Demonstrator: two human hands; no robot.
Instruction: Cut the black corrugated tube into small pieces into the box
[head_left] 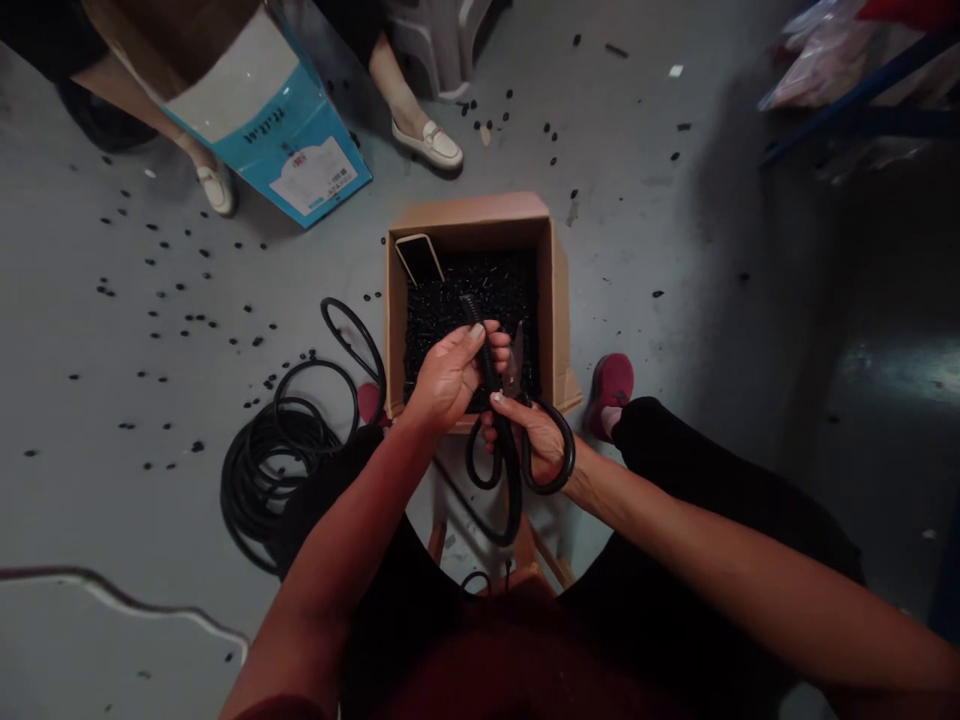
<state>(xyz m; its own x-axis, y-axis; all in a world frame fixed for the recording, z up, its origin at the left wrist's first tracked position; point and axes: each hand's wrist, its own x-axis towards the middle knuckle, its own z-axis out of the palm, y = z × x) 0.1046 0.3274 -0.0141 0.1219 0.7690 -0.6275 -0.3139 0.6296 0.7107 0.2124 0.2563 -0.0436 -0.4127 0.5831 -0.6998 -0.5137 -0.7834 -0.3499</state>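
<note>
Pinching a black corrugated hose [489, 372] between thumb and fingers, the left hand [450, 378] is over a cardboard box [561, 310] of small black pieces [457, 308]. The right hand's [536, 435] grip is wrapped around black-handled scissors [514, 370], blades beside the hose. Coiled black tubing [238, 470] lies on the floor [75, 320].

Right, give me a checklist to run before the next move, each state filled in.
1. Left hand gripping the tube: ok.
2. Right hand holding the scissors: ok.
3. Left fingertips well away from the blades: not ok, they look close beside them.
4. Box open beneath the tube's upper end: ok.
5. Coil free of tangles: cannot tell, its loops overlap.
6. Floor free of black bits: not ok, many lie scattered.
</note>
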